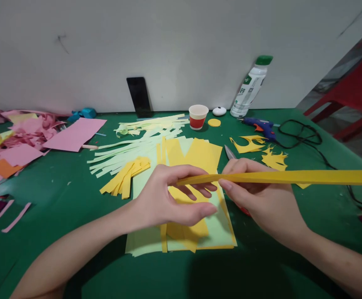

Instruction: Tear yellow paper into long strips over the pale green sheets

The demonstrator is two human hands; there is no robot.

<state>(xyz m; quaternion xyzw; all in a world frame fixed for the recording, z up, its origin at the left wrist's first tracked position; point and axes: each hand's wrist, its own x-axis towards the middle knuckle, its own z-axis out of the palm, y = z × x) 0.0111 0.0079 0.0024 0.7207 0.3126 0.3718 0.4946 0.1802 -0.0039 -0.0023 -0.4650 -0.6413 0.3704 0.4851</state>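
Observation:
A long yellow paper strip (293,177) runs sideways above the table, leaving the view at the right. My right hand (258,191) pinches it between thumb and forefinger near its left end. That thin end reaches into my left hand (168,195), whose thumb and fingers are spread apart. Below the hands lie yellow paper pieces (204,153) on pale green sheets (145,234). Scissors (230,152) lie partly hidden behind my right hand. A bundle of short yellow strips (126,176) rests beside my left hand.
Pale green strips (115,155) and pink paper (77,135) spread to the left. At the back stand a phone (139,95), a paper cup (198,117) and a leaning bottle (249,89). A glue gun (258,126) with its black cord and yellow scraps (249,144) lie right.

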